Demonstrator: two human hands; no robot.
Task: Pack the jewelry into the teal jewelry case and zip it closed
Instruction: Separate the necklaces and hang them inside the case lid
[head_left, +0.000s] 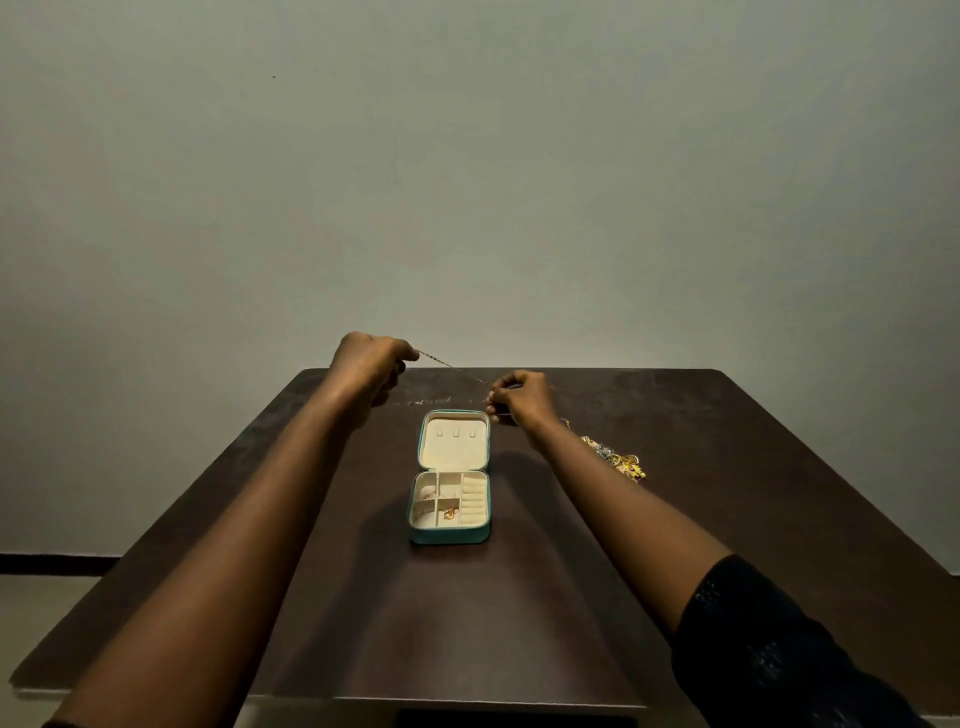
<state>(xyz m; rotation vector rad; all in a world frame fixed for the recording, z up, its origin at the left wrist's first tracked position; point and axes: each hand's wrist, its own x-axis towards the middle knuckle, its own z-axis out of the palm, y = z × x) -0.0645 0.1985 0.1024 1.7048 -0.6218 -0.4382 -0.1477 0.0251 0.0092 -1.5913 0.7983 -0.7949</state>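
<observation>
Chain: a thin chain (454, 369) is drawn taut in the air between both hands; its long axis runs left to right, higher at the left end
Left hand: the left hand (371, 369) pinches the upper end, fingers curled; raised over the far edge of the table (727, 467)
Right hand: the right hand (519, 397) pinches the lower end; it sits just past the lid's right corner
Case: the case (449, 535) lies open, lid (454, 452) flat on the far side; one gold piece (450, 513) is in a near compartment
Key relation: the tray lies toward the person from the chain and below it; the right hand looks nearer, so it would probably lead
Pile: the pile (618, 460) of jewelry waits right of the case, not yet packed
</observation>
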